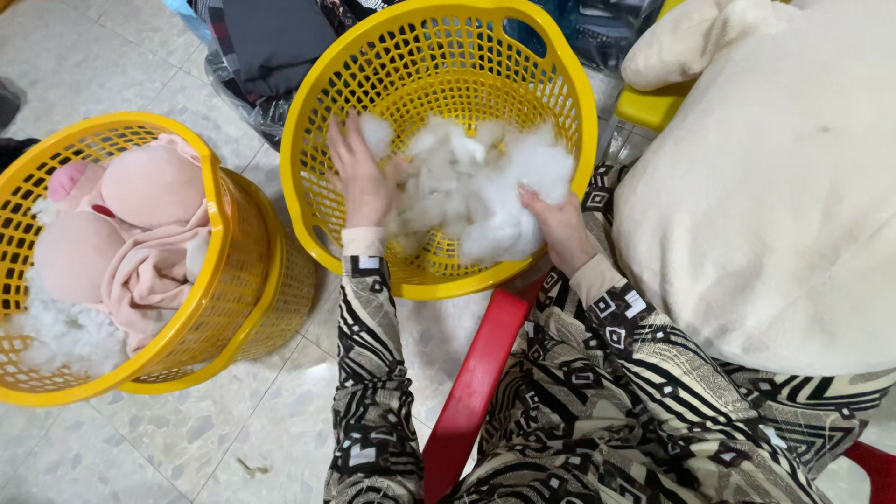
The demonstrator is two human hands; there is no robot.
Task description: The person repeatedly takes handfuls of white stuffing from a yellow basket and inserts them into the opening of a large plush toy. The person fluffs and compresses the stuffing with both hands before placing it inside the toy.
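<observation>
Round yellow plastic lattice basket (pixel 439 75) open at top; its high rim walls in both hands on all sides. White fluffy stuffing (pixel 485 187) fills basket floor, little bare room. Large cream fabric cushion (pixel 775 187) crowds right side, close beside basket rim. Second yellow basket holding pink plush (pixel 131 252) blocks left. Between the baskets, narrow strip of speckled tile floor (pixel 271 411) open. Red plastic stool edge (pixel 476 383) below.

Just one view here: the head cam is looking almost straight down from above the person's lap, sitting close in, facing the yellow basket (pixel 439 65) ahead, with tiled floor (pixel 233 429) showing off to the left.
</observation>
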